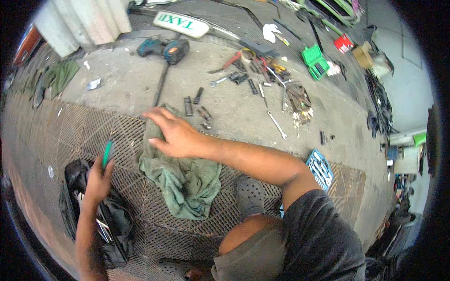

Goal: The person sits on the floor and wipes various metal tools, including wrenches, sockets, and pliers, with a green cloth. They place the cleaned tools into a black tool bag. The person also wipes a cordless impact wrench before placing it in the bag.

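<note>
My left hand [97, 182] is closed around a slim green object [108, 151], perhaps a tool handle; its kind is not clear. Below that hand lies a black tool bag [119, 210], its top gaping and some metal tools showing inside. My right hand [176, 133] is over the upper part of a crumpled grey-green rag [190, 187], with fingers stretched and thumb apart. A long dark bar [162, 84] ends near these fingertips. Whether the hand presses on the rag or hovers just above it, I cannot tell.
A cordless impact wrench [176, 50] lies beyond the bar, below a white sign [181, 24]. Black sockets [188, 106] and a combination wrench [277, 125] are scattered on the concrete. A green case [315, 62] stands farther right. A blue tool set [320, 169] is beside my right elbow.
</note>
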### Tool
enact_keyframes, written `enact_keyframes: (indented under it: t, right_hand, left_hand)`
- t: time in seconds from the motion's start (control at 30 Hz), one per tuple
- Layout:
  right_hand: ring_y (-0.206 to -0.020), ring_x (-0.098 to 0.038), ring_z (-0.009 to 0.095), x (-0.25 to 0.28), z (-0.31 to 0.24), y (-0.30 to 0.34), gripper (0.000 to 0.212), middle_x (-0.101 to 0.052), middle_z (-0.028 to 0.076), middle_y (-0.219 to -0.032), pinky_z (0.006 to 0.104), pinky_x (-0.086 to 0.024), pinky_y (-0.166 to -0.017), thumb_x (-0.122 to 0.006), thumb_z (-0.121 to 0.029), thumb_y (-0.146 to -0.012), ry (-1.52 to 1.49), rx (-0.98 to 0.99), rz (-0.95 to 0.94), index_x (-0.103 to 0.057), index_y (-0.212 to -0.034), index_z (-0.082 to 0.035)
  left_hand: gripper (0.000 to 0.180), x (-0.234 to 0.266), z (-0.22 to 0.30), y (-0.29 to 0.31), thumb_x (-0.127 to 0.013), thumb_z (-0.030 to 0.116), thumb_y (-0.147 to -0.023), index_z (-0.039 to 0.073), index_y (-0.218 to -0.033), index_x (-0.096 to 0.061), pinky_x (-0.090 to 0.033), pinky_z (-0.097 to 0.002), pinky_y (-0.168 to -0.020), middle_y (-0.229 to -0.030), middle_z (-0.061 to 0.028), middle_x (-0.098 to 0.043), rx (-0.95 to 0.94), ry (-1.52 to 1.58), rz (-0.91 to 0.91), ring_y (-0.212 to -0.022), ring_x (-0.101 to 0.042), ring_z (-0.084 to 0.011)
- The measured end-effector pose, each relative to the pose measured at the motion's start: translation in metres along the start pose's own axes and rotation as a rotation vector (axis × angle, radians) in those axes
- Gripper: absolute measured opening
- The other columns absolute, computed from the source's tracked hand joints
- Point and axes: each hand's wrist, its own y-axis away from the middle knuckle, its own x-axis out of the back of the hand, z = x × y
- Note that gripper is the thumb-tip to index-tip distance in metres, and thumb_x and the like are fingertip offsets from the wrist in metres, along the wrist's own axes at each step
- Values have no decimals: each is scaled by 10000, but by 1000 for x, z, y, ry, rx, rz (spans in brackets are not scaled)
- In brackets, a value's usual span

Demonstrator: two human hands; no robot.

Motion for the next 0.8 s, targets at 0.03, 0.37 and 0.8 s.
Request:
enact_keyframes:
  t: [0.03,0.37,0.8]
  right_hand:
    - [-1075,-612,353,12,17,12,570,-543,223,-1264,430,-507,-940,-690,-178,-860,48,-55,-37,-453,-1352,-16]
    - [-859,-662,357,159,208,150,351,-629,210,-1110,447,-529,-783,-695,-157,-812,494,-673,395,-624,-1136,-43]
    - [-976,-663,375,215,296,117,333,-687,211,-1046,458,-538,-860,-659,-116,-799,821,-782,459,-668,-1127,-59]
  left_hand:
    - [481,8,-37,13,-584,293,-986,-86,-1274,-519,-452,-417,-956,-1124,-313,-626,12,14,-42,-1089,-597,-445]
    - [320,54,-250,153,-638,241,-930,-78,-948,-627,-495,-420,-702,-850,-232,-673,531,-274,-110,-739,-658,-372]
    - [230,8,-88,36,-655,180,-904,-28,-996,-620,-511,-402,-788,-927,-178,-668,329,-100,-106,-861,-663,-338]
